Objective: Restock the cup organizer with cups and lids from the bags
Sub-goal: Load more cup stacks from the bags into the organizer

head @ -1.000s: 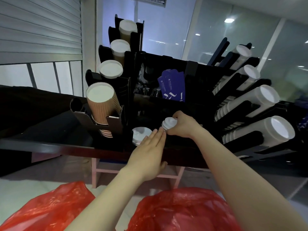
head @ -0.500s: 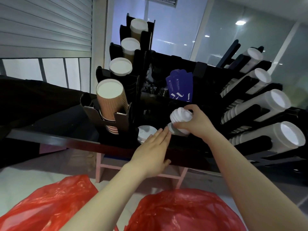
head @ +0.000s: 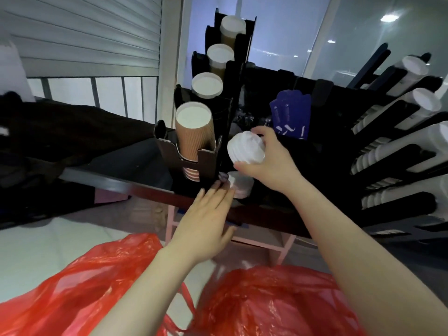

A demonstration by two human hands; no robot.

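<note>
my right hand (head: 268, 161), just right of the frame's centre, is clenched around a short stack of white lids (head: 246, 147) wrapped in thin clear plastic; my thumb sits under the stack and my fingers curl over its top and far side. the stack is tilted so its round face points toward the left of the frame.

my left hand (head: 206, 217) is below it, near the middle of the frame, flat and released, fingers straight and close together, grasping nothing. its fingertips (head: 224, 189) reach the front edge of the black cup organizer (head: 327, 98), touching or just beside a second pile of white lids (head: 240, 184) that sits low in the organizer's front slot; blur keeps me from telling which.

the organizer fills the centre and right of the frame. on its left side four angled holders rise toward the top of the frame: the lowest holds ribbed brown paper cups (head: 194, 134), the three above hold more white-rimmed cups (head: 207, 88). on the right side, long rows of white cups (head: 400, 151) lie slanted in black channels. a bundle of dark blue packets (head: 291, 117) stands in a middle compartment behind my right hand.

two red plastic bags (head: 266, 301) spread across the bottom of the frame under my forearms. a grey roller shutter (head: 84, 32) fills the upper left.
</note>
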